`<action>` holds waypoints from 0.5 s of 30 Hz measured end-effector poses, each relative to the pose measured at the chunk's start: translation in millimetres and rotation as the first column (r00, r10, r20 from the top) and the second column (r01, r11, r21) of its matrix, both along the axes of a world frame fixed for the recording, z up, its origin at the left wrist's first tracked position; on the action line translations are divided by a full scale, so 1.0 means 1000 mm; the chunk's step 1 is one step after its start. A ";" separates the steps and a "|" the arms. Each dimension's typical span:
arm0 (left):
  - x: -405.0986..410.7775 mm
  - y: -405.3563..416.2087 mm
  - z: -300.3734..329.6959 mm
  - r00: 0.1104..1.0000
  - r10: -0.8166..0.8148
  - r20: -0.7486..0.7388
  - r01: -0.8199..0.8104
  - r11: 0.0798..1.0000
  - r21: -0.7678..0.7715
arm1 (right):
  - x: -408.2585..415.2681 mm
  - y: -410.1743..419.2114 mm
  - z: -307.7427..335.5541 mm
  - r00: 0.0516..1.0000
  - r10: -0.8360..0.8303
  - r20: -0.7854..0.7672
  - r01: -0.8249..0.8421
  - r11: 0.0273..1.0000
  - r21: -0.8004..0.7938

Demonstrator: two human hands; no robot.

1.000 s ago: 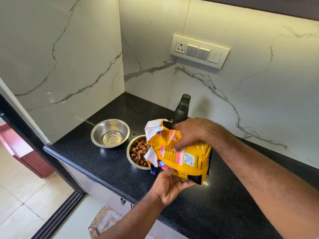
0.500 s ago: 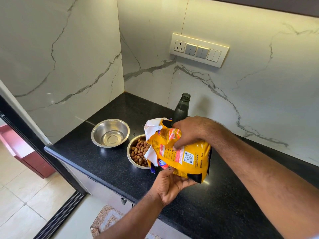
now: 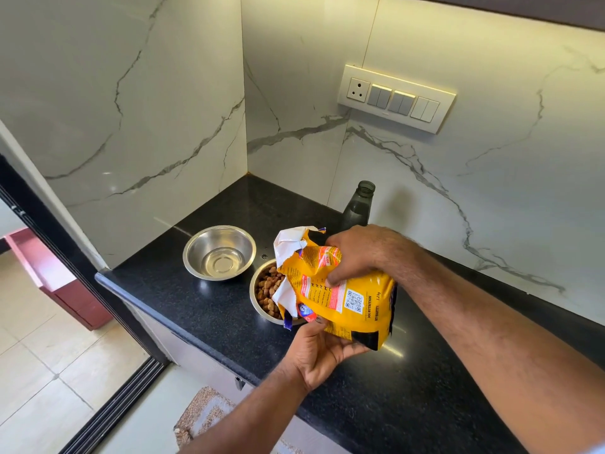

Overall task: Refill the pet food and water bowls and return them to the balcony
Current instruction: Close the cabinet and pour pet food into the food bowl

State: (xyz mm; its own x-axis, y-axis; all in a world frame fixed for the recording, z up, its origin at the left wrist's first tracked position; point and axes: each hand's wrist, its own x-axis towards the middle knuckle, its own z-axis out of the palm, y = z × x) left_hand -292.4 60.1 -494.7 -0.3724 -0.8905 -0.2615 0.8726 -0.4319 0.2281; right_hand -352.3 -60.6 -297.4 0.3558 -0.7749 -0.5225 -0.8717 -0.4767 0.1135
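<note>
A yellow dog food bag (image 3: pixel 357 299) is tipped on its side over a steel bowl (image 3: pixel 258 309) holding brown kibble (image 3: pixel 268 290); its torn white mouth points left over the bowl. My right hand (image 3: pixel 357 253) grips the bag from above. Under the bag's lower edge my left hand (image 3: pixel 324 352) holds it from below, thumb on the front. A second steel bowl (image 3: pixel 219 252), with a little water or a bare shiny bottom, sits to the left on the black counter (image 3: pixel 183 290). Part of the kibble bowl is hidden by the bag.
A dark uncapped bottle (image 3: pixel 358 208) stands behind the bag against the marble wall. A switch panel (image 3: pixel 396 98) is on the wall above. The counter's edge (image 3: pixel 137 299) drops to a tiled floor on the left, with a doormat (image 3: pixel 203 417) below.
The bag and both hands have stayed almost in place over the bowl. The kibble level in the bowl looks about the same.
</note>
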 end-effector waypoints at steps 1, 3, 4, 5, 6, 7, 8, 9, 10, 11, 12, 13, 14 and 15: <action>0.002 -0.001 -0.001 1.000 0.000 -0.006 0.000 1.000 -0.002 | 0.002 -0.001 -0.001 1.000 -0.001 0.001 0.001 1.000 0.000; 0.006 -0.003 -0.003 1.000 0.001 -0.012 -0.001 1.000 -0.004 | 0.005 -0.005 -0.003 1.000 -0.002 -0.003 0.002 1.000 -0.004; 0.007 -0.004 -0.003 1.000 -0.001 -0.011 0.001 1.000 -0.005 | 0.006 -0.006 -0.004 1.000 -0.004 -0.004 0.004 1.000 -0.004; 0.008 -0.004 -0.004 1.000 -0.005 -0.009 0.004 1.000 -0.007 | 0.006 -0.007 -0.005 1.000 -0.006 -0.004 0.006 1.000 -0.002; 0.008 -0.004 -0.004 1.000 -0.006 -0.007 0.006 1.000 -0.010 | 0.006 -0.008 -0.006 1.000 -0.007 -0.004 0.007 1.000 0.003; 0.007 -0.004 -0.004 1.000 -0.005 -0.001 0.005 1.000 -0.013 | 0.005 -0.008 -0.006 1.000 -0.008 -0.005 0.008 1.000 0.007; 0.006 -0.003 -0.004 1.000 -0.005 0.009 0.005 1.000 -0.018 | 0.003 -0.008 -0.007 1.000 -0.008 -0.008 0.009 1.000 0.010; 0.004 -0.002 -0.004 1.000 -0.009 0.020 0.010 1.000 -0.023 | 0.001 -0.008 -0.007 1.000 -0.009 -0.012 0.009 1.000 0.013; 0.001 0.000 -0.003 0.999 -0.017 0.030 0.017 0.999 -0.029 | -0.002 -0.008 -0.007 1.000 -0.008 -0.018 0.009 1.000 0.015; -0.001 0.001 -0.003 0.999 -0.026 0.034 0.027 0.999 -0.034 | -0.005 -0.007 -0.007 1.000 -0.008 -0.024 0.008 1.000 0.014; -0.005 0.002 -0.003 0.999 -0.038 0.035 0.039 0.998 -0.039 | -0.009 -0.006 -0.007 1.000 -0.008 -0.025 0.009 1.000 0.013; -0.008 0.002 -0.004 0.998 -0.049 0.035 0.051 0.998 -0.042 | -0.014 -0.004 -0.007 1.000 -0.010 -0.023 0.011 1.000 0.013; -0.011 0.003 -0.005 0.997 -0.060 0.039 0.061 0.997 -0.041 | -0.019 -0.002 -0.007 1.000 -0.015 -0.015 0.016 1.000 0.013; -0.014 0.003 -0.005 0.997 -0.067 0.048 0.068 0.997 -0.037 | -0.025 0.000 -0.006 1.000 -0.022 -0.003 0.022 1.000 0.013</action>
